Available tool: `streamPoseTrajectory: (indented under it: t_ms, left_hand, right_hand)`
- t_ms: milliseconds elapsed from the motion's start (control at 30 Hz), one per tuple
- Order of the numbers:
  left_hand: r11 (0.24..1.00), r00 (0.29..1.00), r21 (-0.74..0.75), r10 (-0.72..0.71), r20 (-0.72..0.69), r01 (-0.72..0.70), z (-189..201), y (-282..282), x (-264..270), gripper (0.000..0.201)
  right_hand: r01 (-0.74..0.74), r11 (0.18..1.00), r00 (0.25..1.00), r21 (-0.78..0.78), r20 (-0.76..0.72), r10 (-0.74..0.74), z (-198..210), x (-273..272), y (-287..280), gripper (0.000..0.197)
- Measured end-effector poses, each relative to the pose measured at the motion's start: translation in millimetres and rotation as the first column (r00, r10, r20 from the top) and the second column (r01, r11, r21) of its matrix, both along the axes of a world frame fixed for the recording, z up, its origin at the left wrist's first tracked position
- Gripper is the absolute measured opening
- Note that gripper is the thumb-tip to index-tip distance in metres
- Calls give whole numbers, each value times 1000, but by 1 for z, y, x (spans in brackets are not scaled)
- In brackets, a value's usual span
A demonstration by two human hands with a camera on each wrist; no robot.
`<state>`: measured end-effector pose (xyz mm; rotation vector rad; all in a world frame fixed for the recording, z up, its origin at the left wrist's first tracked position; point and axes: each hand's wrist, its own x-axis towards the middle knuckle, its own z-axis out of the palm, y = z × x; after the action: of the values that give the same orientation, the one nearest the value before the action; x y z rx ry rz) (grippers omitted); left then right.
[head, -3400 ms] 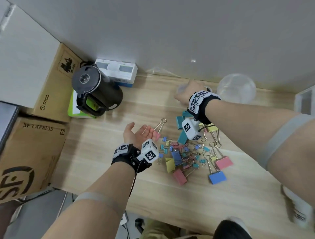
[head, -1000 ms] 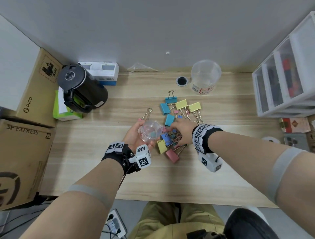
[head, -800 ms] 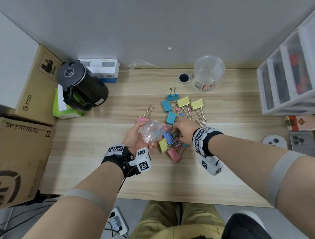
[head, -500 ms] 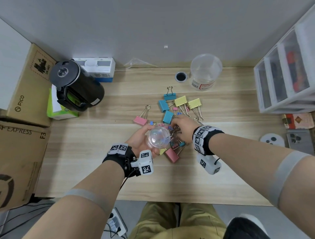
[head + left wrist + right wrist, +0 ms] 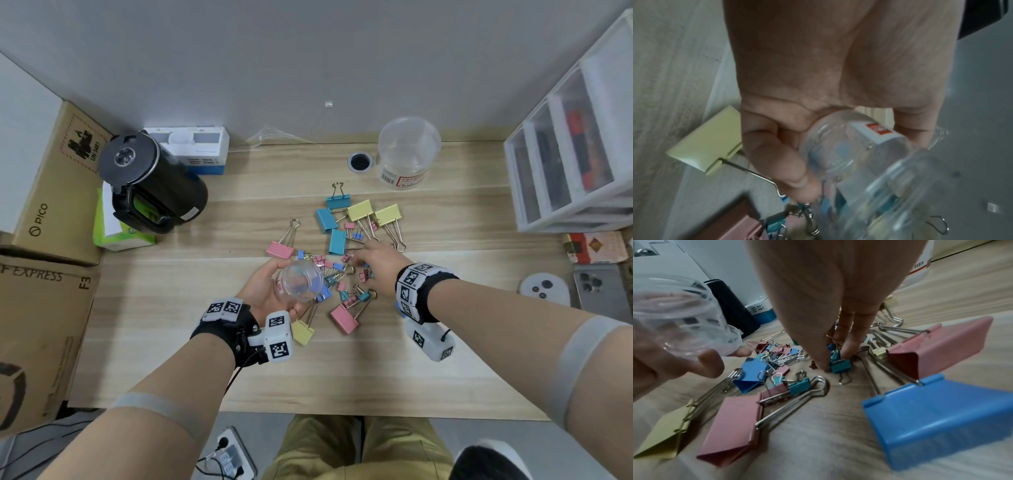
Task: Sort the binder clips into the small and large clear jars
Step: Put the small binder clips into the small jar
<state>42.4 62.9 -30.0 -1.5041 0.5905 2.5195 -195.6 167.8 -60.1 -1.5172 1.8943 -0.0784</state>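
My left hand (image 5: 279,289) grips the small clear jar (image 5: 301,286), tilted on its side just above the table with its mouth toward the clip pile (image 5: 342,260). The left wrist view shows the thumb and fingers wrapped around the small jar (image 5: 851,146), with a little blue inside. My right hand (image 5: 371,262) reaches into the pile, and its fingertips pinch a small teal binder clip (image 5: 839,365) that is still on the wood. Large pink (image 5: 731,426), blue (image 5: 941,417) and yellow (image 5: 663,438) clips lie around. The large clear jar (image 5: 407,154) stands upright at the back.
A black kettle (image 5: 150,185) and a white and blue box (image 5: 191,147) stand at the back left, with cardboard boxes (image 5: 37,212) beyond the table's left edge. A white drawer unit (image 5: 575,154) is on the right, above a phone (image 5: 603,291). A cable hole (image 5: 359,161) is beside the large jar.
The left hand, empty with palm up 3.4 s ago, now holds the small jar and has brought it right, against the pile. The right hand came back from the rear into the clips.
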Motion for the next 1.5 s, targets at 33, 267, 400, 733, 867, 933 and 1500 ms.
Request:
streamPoseTrajectory:
  t_ms: [33,267,400,733,867,933,1500]
  left_hand:
    - [1000,1000,5,19,-6,-19,0,0,0,45]
    - [999,998,3,54,-13,-54,0,-1,-4,48]
    - [999,999,-2,45,-19,-45,0,-2,-8,49]
    - [999,999,-20,46,-7,-47,4,1,-15,53]
    - [997,997,-24,70,12,-70,6,3,-18,50]
    - [997,997,-29,78,22,-77,6,4,-20,50]
    - [988,986,-37,151,77,-148,4,9,-22,51]
  right_hand:
    - [-7,1000,1000,-2,-12,7,-1,1,0,41]
    - [-4,999,999,-46,-37,3,-4,3,6,38]
    - [27,998,999,-60,-43,-29,-4,4,4,39]
    - [33,999,999,22,-10,-33,-2,8,2,18]
    - [76,997,997,25,15,-77,-1,7,2,17]
    - [83,996,996,33,16,-83,0,6,3,19]
    - [97,990,994,99,44,-102,7,5,-4,16]
